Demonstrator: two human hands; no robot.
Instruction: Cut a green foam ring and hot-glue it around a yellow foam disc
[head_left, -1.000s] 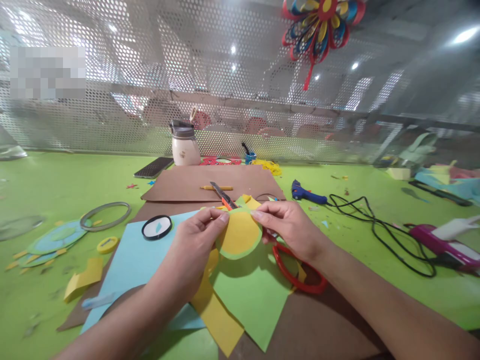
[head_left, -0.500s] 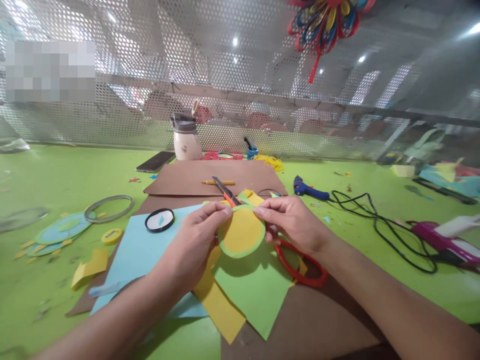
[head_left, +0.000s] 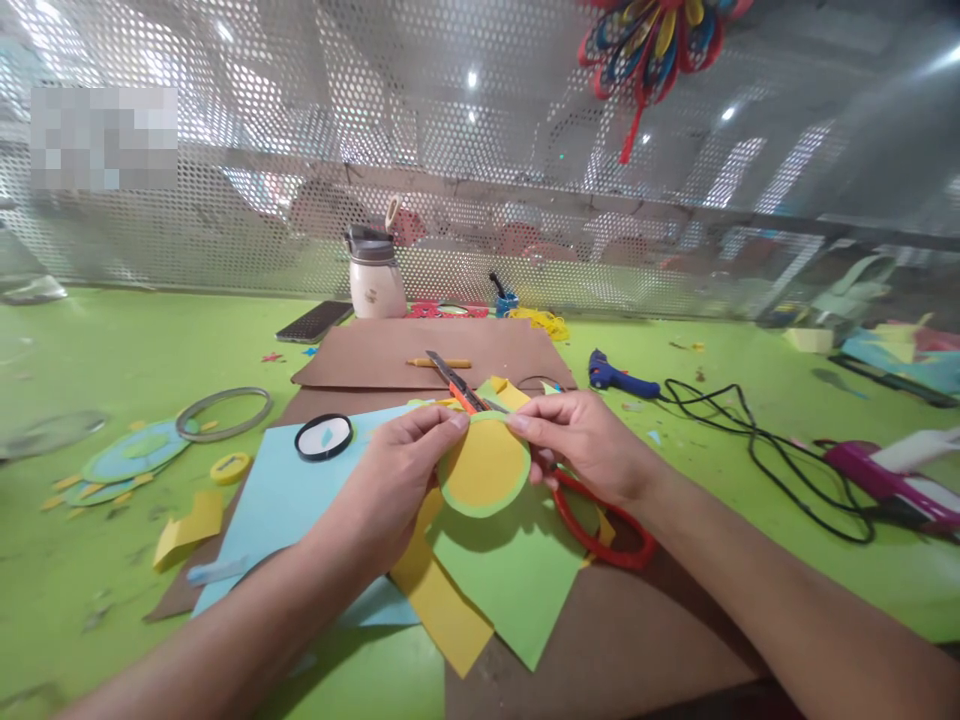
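Both hands hold up a round paper disc [head_left: 484, 467], yellow in the middle with a green rim. My left hand [head_left: 390, 480] pinches its upper left edge and my right hand [head_left: 581, 440] pinches its upper right edge. Under the disc lie a green sheet [head_left: 517, 580], a yellow strip [head_left: 442, 610] and a light blue sheet [head_left: 277, 510] on brown card [head_left: 622, 640]. An orange utility knife [head_left: 454, 382] lies just behind the disc. A red ring [head_left: 607, 525] sits below my right wrist.
On the green table: a black-rimmed disc [head_left: 323, 437], a grey ring [head_left: 223, 413], blue and yellow cut-outs [head_left: 124, 465], a pencil [head_left: 439, 363], a phone [head_left: 313, 321], a white bottle [head_left: 373, 282], a blue glue gun [head_left: 619, 380] with black cable [head_left: 757, 450], and a pink tool [head_left: 889, 480]. A perforated metal screen stands behind.
The hands and the disc have stayed nearly still. The view has shifted slightly, so everything sits a little higher and to the right in the picture.
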